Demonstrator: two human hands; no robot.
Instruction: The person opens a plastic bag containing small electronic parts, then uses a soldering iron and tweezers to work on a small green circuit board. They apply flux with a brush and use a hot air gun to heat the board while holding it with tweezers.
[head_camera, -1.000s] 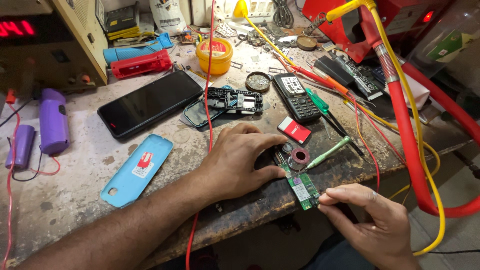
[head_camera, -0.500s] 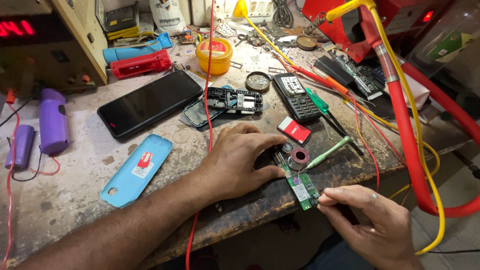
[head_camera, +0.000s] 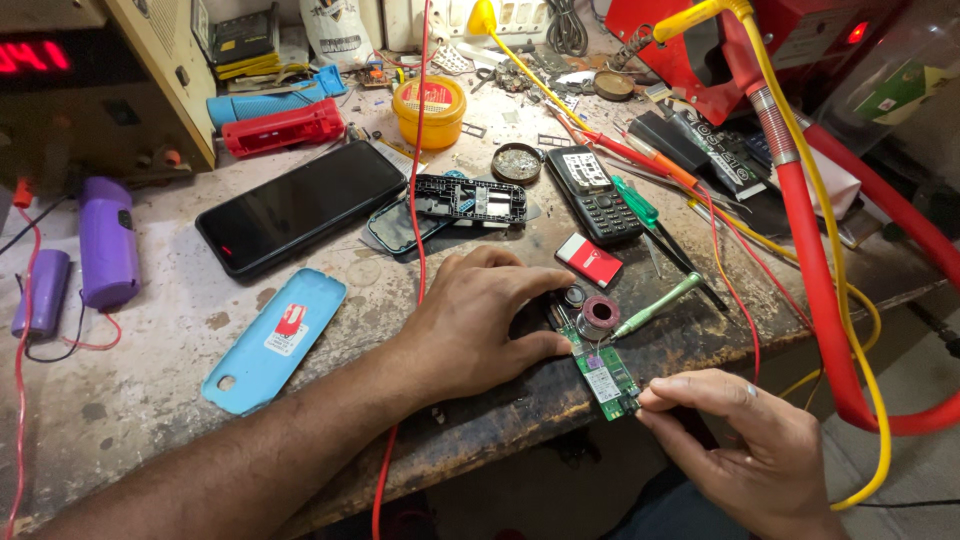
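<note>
Left hand (head_camera: 470, 325) flat on the worn workbench (head_camera: 150, 390), fingers pressing down the near end of a narrow green circuit board (head_camera: 598, 372). Right hand (head_camera: 745, 440) pinches the board's far end at the bench edge. Small solder-wire spool (head_camera: 599, 312) just above the pressing fingers.

Even, fairly bright light falls on the desk (head_camera: 140, 390) from above and behind, soft rather than harsh. Shadows are faint: a dim one lies under the left hand (head_camera: 475, 325) and darker shade fills the space below the desk edge. The black phone (head_camera: 300, 205) screen carries a dull sheen without hard glare. The red display (head_camera: 30, 55) glows and blooms slightly. Focus is sharp at the centre; the far corners bend and soften a little, a wide-lens stretch. No motion blur shows.
</note>
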